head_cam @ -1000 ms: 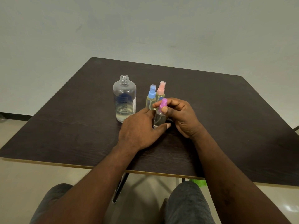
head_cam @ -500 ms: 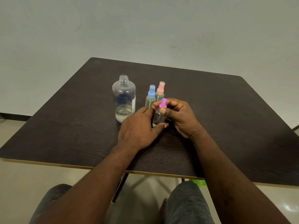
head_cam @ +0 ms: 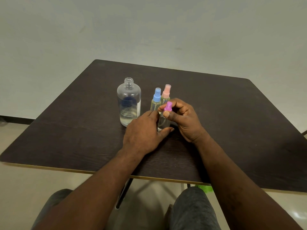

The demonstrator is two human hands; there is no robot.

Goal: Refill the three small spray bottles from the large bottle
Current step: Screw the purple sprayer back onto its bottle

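I see my left hand (head_cam: 142,131) wrapped round the clear body of the purple-capped spray bottle (head_cam: 163,122), thumb across its near base and fingers on its left side. The bottle stands upright on the dark bench (head_cam: 232,113), about mid-bench. My right hand (head_cam: 186,120) comes in from the right and pinches the purple cap (head_cam: 167,107) between thumb and curled fingers, so both hands are grasping this one bottle.

Just beyond it, the blue-capped spray bottle (head_cam: 156,100) and the pink-capped spray bottle (head_cam: 166,92) stand upright side by side, the pink one slightly farther and to the right. Both have their caps on and hold pale yellowish liquid.

To their left, the large bottle (head_cam: 128,103) stands upright with its threaded neck uncapped and clear liquid filling only its lower part. It is close to my left knuckles; I cannot tell whether they touch.

Below the near edge of the bench I see grey-trousered knees (head_cam: 192,209).
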